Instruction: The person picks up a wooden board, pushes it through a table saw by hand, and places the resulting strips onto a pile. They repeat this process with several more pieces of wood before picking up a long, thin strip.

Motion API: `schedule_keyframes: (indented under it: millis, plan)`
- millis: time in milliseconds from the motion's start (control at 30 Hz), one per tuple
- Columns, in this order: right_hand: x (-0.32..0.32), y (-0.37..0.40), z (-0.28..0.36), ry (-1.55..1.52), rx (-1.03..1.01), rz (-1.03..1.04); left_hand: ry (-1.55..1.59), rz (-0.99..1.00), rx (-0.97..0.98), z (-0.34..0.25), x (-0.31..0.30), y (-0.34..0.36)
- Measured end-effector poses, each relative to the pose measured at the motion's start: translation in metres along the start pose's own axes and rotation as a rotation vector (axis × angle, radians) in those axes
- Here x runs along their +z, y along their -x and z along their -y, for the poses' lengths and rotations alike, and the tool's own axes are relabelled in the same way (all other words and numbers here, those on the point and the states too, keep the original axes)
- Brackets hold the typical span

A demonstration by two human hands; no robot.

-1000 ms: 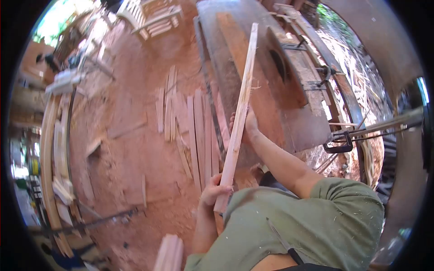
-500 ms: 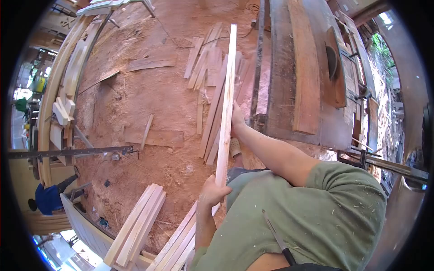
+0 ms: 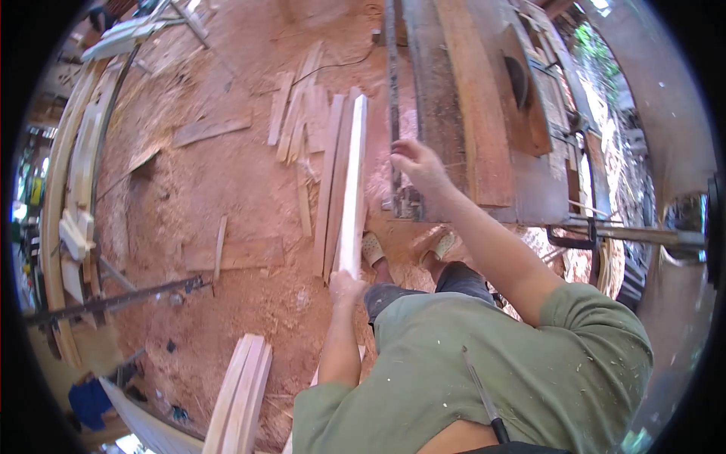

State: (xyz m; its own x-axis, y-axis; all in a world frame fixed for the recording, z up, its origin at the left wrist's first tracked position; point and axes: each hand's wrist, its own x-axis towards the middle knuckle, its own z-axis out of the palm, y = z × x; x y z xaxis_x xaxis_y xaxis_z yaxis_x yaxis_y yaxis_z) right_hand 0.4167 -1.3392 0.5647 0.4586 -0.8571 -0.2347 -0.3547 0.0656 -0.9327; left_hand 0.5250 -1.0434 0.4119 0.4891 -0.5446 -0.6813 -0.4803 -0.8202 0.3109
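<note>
A long pale wooden strip (image 3: 352, 189) points away from me over the floor, its near end in my left hand (image 3: 346, 287). The fingers of that hand are wrapped round it. My right hand (image 3: 422, 166) is off the strip, near the front edge of the saw table (image 3: 541, 197). Its fingers are loosely bent and apart, with nothing visible in them. On the table lies a long brown board (image 3: 476, 113). Beyond it a dark round saw blade (image 3: 517, 79) shows beside an upright wooden panel (image 3: 529, 125).
Several loose boards (image 3: 327, 189) lie on the sawdust-covered floor ahead. Stacked strips (image 3: 240, 393) stand at lower left, and more timber (image 3: 76, 166) rests on a rack at the left. A clamp (image 3: 571, 238) grips the table's near side. A person in blue (image 3: 91, 405) is at far lower left.
My right hand has let go of the strip and moved right, towards the saw table. The strip's far end has dropped lower in view, with my left hand still holding the near end.
</note>
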Motion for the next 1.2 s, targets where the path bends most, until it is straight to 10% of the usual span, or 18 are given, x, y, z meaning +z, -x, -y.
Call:
schedule_keyframes:
  millis: [100,200,267,367,433,567,800,867,967,1033,1200]
  plan:
    - [-0.076,0.027,-0.013,0.496,-0.112,-0.325,-0.044,-0.029,-0.012,0.029,0.019,-0.01]
    - [-0.11,0.04,-0.029,0.977,0.34,-0.531,-0.012,-0.066,-0.039,0.046,0.029,-0.026]
    - [-0.121,0.053,-0.041,0.955,0.714,-0.307,-0.016,-0.068,-0.064,0.053,0.042,-0.021]
    - [-0.122,0.057,-0.046,0.94,0.707,-0.334,-0.208,-0.396,-0.048,0.061,0.053,-0.013]
    - [-0.122,0.059,-0.046,0.906,0.706,-0.402,0.055,-0.069,-0.099,0.078,0.054,-0.024]
    - [-0.128,0.09,-0.072,0.896,0.498,-0.464,-0.007,-0.131,-0.029,0.075,0.07,-0.002]
    - [-0.16,0.27,-0.123,0.925,0.403,-0.446,0.293,0.074,0.365,-0.082,0.078,0.096]
    - [-0.185,0.327,-0.141,0.579,0.125,-0.438,0.398,0.209,0.359,-0.131,0.088,0.115]
    - [-0.182,0.378,-0.203,0.059,0.311,-0.81,0.259,0.111,0.456,-0.184,0.119,0.107]
    - [-0.19,0.393,-0.226,-1.249,0.466,-0.455,0.222,0.034,0.495,-0.233,0.131,0.112]
    - [-0.197,0.429,-0.244,-1.245,0.309,-0.574,0.706,0.006,0.752,-0.31,0.146,0.083]
